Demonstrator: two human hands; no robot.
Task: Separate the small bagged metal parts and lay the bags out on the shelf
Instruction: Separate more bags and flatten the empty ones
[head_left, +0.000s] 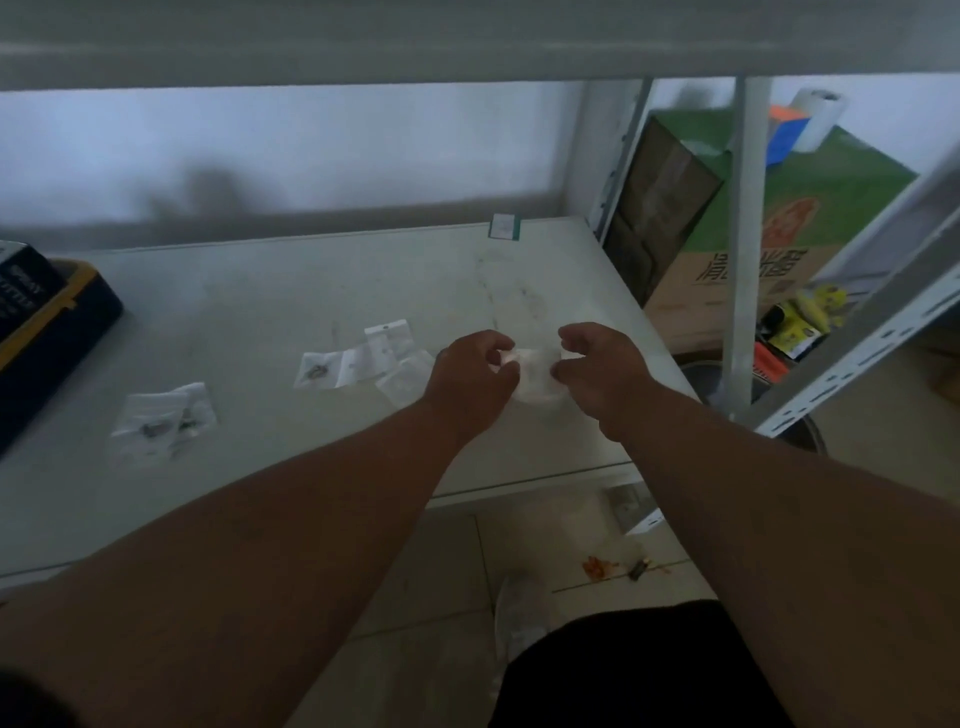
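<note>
— Why both hands on it?

— My left hand (475, 376) and right hand (597, 364) each pinch an end of the small clear plastic bag (535, 376), just above the white shelf (260, 312), to pull it apart.

— And the rest?

— Separated bags (163, 418) lie spread leftward, so each shows.

- Shelf (260, 301): pale grey-white, faintly smudged.
- Bags (161, 415): clear to milky white, with small dark metal parts inside.
- Small card (504, 227) at the back edge: white with a dark green border.
- Box (47, 322) at left: dark navy with yellow trim and white lettering.
- Carton (810, 208) at right: green top, tan lower half, with dark print.
- Uprights (748, 234): white.
</note>
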